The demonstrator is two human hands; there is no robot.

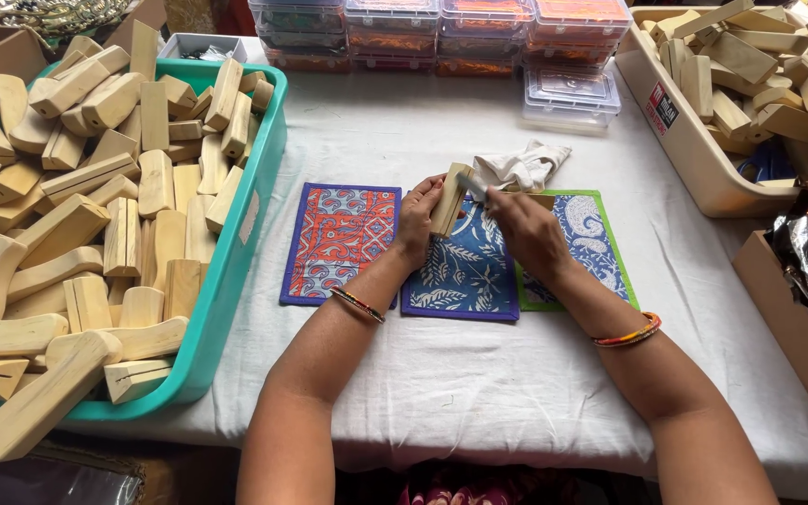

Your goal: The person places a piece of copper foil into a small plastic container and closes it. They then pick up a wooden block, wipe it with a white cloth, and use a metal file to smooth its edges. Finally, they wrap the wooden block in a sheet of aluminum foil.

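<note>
Head view, seated at a white-clothed surface (479, 374).

Left hand (415, 217): grip closed around a pale wooden block (448, 198), held upright over the middle of the surface, above the blue leaf-print cloth mat (465, 271).

Right hand (527, 229): grip closed on a thin tool (474, 185) whose tip touches the block's upper end. The tool's kind cannot be told; it is blurred. A wooden piece (540, 199) shows just past the knuckles.

Around: red-orange patterned mat (340, 238) to the left of the blue one, green-edged paisley mat (591, 238) to the right, partly under the right forearm. White crumpled cloth (519, 166) just behind the hands. Teal tray (236, 252) full of similar blocks at the left edge; beige bin (694, 150) of blocks at the far right corner. Clear lidded boxes (572, 93) along the far edge.

Judgement on technique: block should stay firmly clamped with the fingers away from the tool's path; short, light strokes away from the holding hand; work held over the mats so any debris lands there rather than on the white cloth.
</note>
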